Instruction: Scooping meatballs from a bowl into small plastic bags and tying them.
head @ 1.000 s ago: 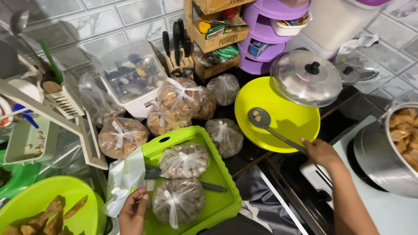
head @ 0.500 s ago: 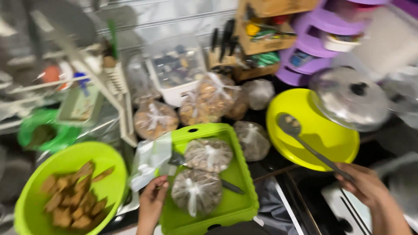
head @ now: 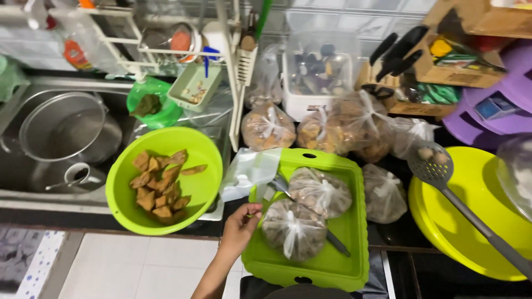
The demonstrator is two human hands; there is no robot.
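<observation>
The left hand [head: 239,226] is resting at the near left edge of the green tray [head: 354,232], its fingers curling loosely over the rim and gripping nothing firmly; the right hand is lying out of view, so whether its fingers are open or closed cannot be told. The tray is sitting partly over the counter's front edge, and in my judgement a pull on that rim is risking tipping it and spilling its load to the floor. It is holding two knotted clear bags of food [head: 296,228], with a knife [head: 310,213] lying under them, blade hidden, so a careless grab is risking a cut or a torn bag. Just left, a round green bowl [head: 124,191] is holding brown fried pieces [head: 160,182] and is overhanging the sink [head: 33,182], where a steel pot is sitting. To the right, a slotted spoon [head: 429,166] is resting on a yellow basin [head: 471,232]. Farther back, more knotted bags [head: 269,126] are crowding the counter before a clear lidded box [head: 318,75].
</observation>
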